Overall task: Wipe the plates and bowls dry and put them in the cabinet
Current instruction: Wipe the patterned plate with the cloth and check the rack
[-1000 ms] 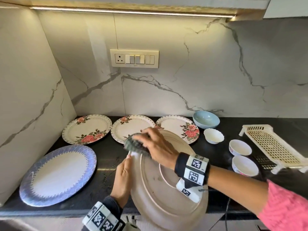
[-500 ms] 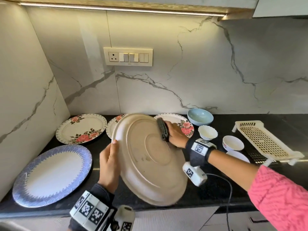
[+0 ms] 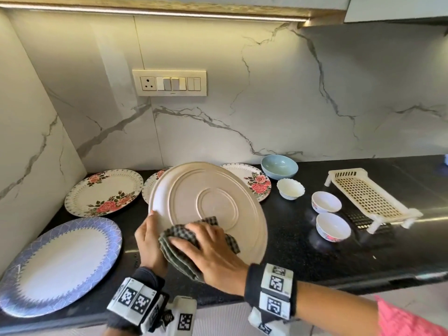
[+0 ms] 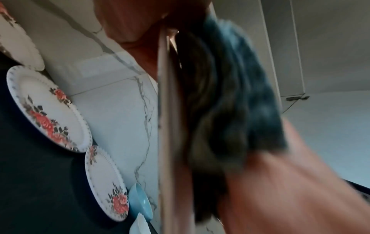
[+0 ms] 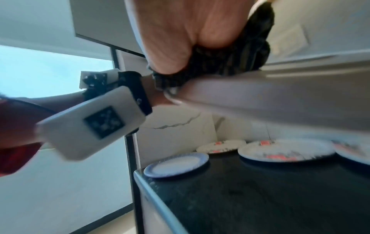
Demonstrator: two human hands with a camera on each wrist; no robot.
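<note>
A large beige plate point(image 3: 213, 190) is tilted up over the counter, its ringed underside toward me. My left hand point(image 3: 150, 241) grips its left rim, thumb on the near face, fingers hidden behind. My right hand point(image 3: 213, 253) lies flat on a folded dark checked cloth point(image 3: 179, 238) and presses it against the plate's lower left part. The left wrist view shows the plate point(image 4: 166, 126) edge-on with the blurred cloth point(image 4: 230, 110) against it. In the right wrist view my palm point(image 5: 180, 31) bears on the cloth point(image 5: 230, 63) above the plate point(image 5: 280, 95).
On the black counter point(image 3: 303, 251) lie rose-patterned plates point(image 3: 104, 192) point(image 3: 254, 183), one partly hidden behind the held plate, and a blue-rimmed plate point(image 3: 58, 265) at the left. A blue bowl point(image 3: 278, 167), a white fluted bowl point(image 3: 290, 189), two small bowls point(image 3: 326, 202) point(image 3: 333, 226) and a cream rack point(image 3: 368, 197) stand right.
My right hand has swept the cloth from the plate's upper right edge down to its lower left. The plate has tipped more upright and the left hand's grip stays on the rim.
</note>
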